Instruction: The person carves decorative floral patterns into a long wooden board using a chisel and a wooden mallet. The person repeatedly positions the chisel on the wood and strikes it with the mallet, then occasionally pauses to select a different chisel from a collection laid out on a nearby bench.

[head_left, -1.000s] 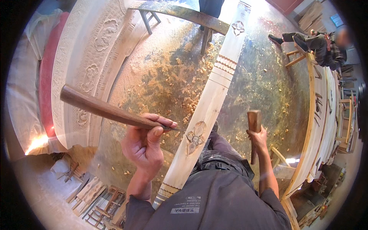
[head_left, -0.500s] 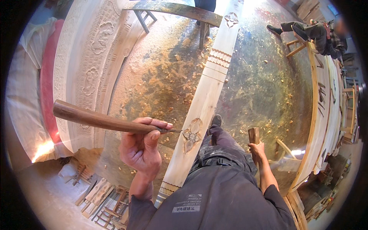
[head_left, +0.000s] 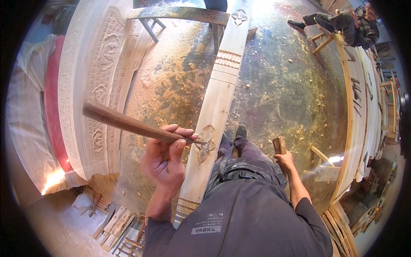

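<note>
My left hand (head_left: 165, 158) is closed round the lower end of a wood-carving chisel (head_left: 124, 122) with a long, thick brown handle slanting up to the left. Its thin metal tip rests on or just over a carved flower (head_left: 206, 145) in a long, pale wooden beam (head_left: 217, 98). Whether the tip bites into the wood I cannot tell. Down by my right thigh, my right hand (head_left: 284, 160) grips a wooden mallet (head_left: 279, 144), a short brown block held upright, apart from the chisel. Grooves and scalloped bands cross the beam farther up.
A bench (head_left: 184, 15) supports the beam's far end. Large carved panels (head_left: 92, 85) stand at left, beside red and white sheeting. Pale boards (head_left: 353, 107) line the right side, near a seated person (head_left: 357, 28). Shavings litter the floor (head_left: 278, 94). Tools and wood pieces (head_left: 115, 227) lie lower left.
The chisel has shifted rightward over the beam, its tip now at the flower's middle. The whole view has turned slightly, and the mallet stays low in my right hand.
</note>
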Tool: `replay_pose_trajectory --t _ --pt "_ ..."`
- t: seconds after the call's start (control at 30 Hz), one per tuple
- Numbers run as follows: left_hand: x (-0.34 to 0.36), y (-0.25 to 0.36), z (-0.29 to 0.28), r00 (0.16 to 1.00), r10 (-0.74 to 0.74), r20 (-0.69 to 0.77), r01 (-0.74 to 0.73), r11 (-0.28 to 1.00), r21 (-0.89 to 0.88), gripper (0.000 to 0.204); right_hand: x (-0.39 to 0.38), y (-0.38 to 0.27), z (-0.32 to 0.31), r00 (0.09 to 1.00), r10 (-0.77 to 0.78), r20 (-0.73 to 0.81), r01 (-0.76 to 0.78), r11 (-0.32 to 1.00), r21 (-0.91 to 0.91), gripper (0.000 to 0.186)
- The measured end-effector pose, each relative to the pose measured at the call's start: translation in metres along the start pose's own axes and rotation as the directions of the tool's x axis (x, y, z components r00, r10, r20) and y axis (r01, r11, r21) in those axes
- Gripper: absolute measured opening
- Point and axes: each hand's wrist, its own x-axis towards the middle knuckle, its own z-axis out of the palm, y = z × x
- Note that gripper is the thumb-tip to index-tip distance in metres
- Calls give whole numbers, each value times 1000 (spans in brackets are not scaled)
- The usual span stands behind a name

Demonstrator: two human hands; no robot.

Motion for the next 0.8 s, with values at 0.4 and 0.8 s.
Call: replay_pose_trajectory --t 0.4,0.8 --pt "1 -3 2 973 -7 230 -41 978 204 29 -17 3 -7 998 60 -18 -60 998 -9 30" --pt "8 15 -1 992 124 27 -125 991 48 33 -19 -6 -6 997 68 -28 -70 995 -76 31"
